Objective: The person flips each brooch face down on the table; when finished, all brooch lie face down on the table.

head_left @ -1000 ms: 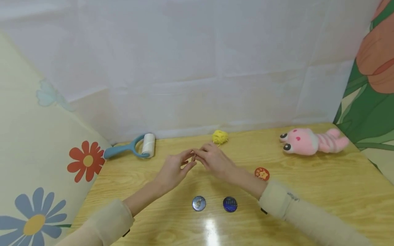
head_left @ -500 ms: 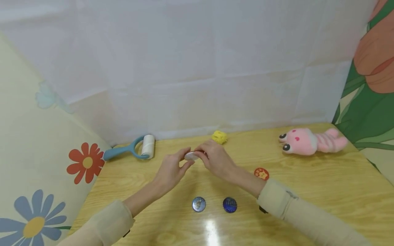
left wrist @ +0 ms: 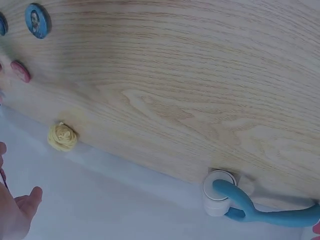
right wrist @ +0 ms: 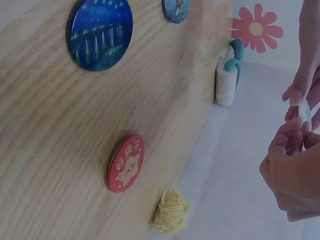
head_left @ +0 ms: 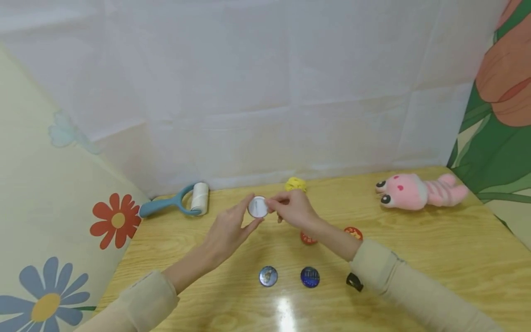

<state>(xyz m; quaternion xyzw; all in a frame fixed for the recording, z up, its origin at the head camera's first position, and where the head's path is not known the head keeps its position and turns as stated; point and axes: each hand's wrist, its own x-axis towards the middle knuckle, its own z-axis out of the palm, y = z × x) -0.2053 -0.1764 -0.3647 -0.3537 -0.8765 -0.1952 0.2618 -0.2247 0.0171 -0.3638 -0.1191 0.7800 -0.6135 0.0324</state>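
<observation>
In the head view my left hand (head_left: 228,230) holds a round pin badge (head_left: 258,207) above the table, thumb below and fingers above its rim. The badge's white back, with a thin pin across it, faces the head camera; its front is hidden. My right hand (head_left: 295,208) pinches at the badge's right edge. From the right wrist, the badge (right wrist: 304,112) shows as a pale sliver between the right hand (right wrist: 295,170) and the left hand (right wrist: 307,82). Only part of a hand (left wrist: 17,212) shows at the left wrist view's corner.
On the table lie a light blue badge (head_left: 268,276), a dark blue badge (head_left: 309,277) and two red badges, one (head_left: 308,238) partly behind the right forearm, the other (head_left: 353,232) beside it. Along the back are a lint roller (head_left: 166,205), yellow yarn ball (head_left: 296,184) and pink plush toy (head_left: 408,191).
The badge has turned from edge-on to show its white back. My right hand has shifted slightly right, its fingers now at the badge's edge. A red badge has come into sight by the right forearm.
</observation>
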